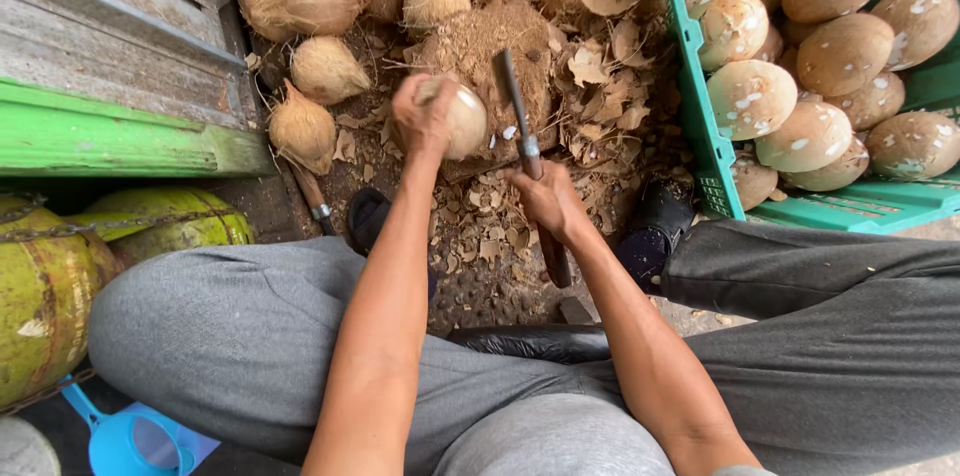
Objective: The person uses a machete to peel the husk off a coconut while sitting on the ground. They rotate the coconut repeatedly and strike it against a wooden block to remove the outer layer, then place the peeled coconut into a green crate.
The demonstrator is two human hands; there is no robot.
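My left hand [422, 114] grips a partly peeled coconut [463, 121], pale and round, held over a husk-covered chopping block [490, 46]. In my right hand [547, 199] is a knife [516, 101] with a wooden handle and dark blade, the blade pointing up and away just right of the coconut. The blade's tip sits close to the coconut's right side; I cannot tell whether it touches.
Several hairy unpeeled coconuts [300, 4] lie at the top left. A green crate [708, 136] at the right holds several peeled coconuts [805, 136]. Husk chips [600, 86] litter the ground. Green gas cylinders [45, 286] stand at the left, a blue scoop [130, 441] below.
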